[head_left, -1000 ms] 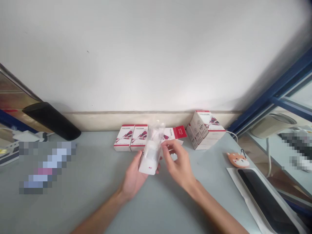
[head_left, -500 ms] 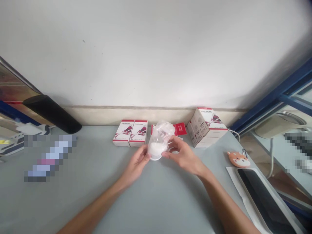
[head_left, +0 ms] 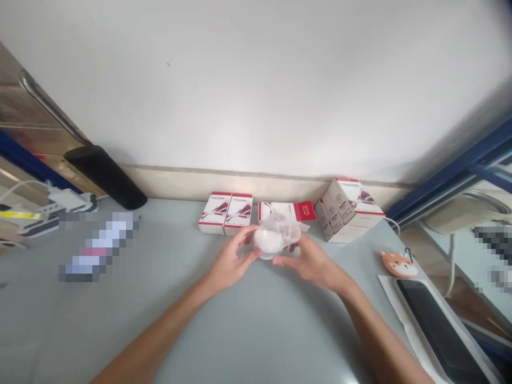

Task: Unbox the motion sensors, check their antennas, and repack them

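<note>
A white rounded object [head_left: 267,243] sits inside a clear plastic bag [head_left: 288,229], held low over the grey table. My left hand [head_left: 231,261] grips its left side, thumb in front and fingers behind. On the right, my right hand [head_left: 318,262] curls around the loose end of the bag, its thumb near the lower edge of the object; part of its fingers is hidden. Just behind the bag lies a red and white box [head_left: 276,209] with its red flap open to the right. Two closed boxes [head_left: 226,213] of the same print lie side by side to the left.
Stacked boxes [head_left: 346,210] stand at the back right. An orange animal-face pouch [head_left: 399,264] and a dark-screened device [head_left: 440,325] lie along the right edge. At the left are a black cylinder [head_left: 106,176], a power strip [head_left: 60,213] and a blurred-out item [head_left: 100,248].
The bag's loose end has tipped from upright over to the right, uncovering more of the box behind. My left fingers reach further around the object. The whole view has shifted slightly.
</note>
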`<state>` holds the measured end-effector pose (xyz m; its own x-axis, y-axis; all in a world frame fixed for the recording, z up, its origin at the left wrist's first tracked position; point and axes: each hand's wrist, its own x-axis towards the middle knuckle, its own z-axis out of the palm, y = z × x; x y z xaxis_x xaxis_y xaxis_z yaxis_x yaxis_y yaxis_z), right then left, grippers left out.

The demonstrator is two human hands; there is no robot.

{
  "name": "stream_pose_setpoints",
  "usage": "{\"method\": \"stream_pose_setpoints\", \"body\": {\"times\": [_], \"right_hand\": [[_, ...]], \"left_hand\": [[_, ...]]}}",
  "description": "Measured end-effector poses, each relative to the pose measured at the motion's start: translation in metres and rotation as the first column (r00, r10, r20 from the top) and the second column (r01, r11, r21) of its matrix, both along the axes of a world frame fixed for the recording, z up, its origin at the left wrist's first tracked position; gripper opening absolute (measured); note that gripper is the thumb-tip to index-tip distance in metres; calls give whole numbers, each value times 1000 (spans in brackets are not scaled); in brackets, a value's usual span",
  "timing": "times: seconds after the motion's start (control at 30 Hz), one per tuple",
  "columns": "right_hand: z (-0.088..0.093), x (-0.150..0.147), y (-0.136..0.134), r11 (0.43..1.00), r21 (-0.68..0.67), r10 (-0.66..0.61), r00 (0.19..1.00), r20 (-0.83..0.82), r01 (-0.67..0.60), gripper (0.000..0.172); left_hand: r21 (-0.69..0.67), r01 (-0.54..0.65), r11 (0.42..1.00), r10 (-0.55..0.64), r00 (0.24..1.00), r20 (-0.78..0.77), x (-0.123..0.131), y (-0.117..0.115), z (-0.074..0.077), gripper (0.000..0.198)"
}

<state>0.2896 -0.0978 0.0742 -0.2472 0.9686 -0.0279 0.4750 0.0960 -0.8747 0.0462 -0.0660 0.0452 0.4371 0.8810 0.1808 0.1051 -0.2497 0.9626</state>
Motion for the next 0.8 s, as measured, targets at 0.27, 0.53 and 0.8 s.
{"method": "stream_pose_setpoints", "body": {"times": [0.27, 0.53, 0.8], "right_hand": [[4, -3, -4, 992, 91, 73, 983, 166, -89, 18], [19, 6, -6, 994, 103, 29, 986, 161, -46, 37], [29, 9, -7, 978, 205, 20, 993, 121, -45, 25]], "left_hand": [[-40, 121, 992, -123, 991, -56, -5, -1, 2, 77], [10, 39, 999, -40, 989, 141, 7, -3, -1, 42], [-42, 76, 996, -65, 976, 206, 6, -9, 11, 65]]}}
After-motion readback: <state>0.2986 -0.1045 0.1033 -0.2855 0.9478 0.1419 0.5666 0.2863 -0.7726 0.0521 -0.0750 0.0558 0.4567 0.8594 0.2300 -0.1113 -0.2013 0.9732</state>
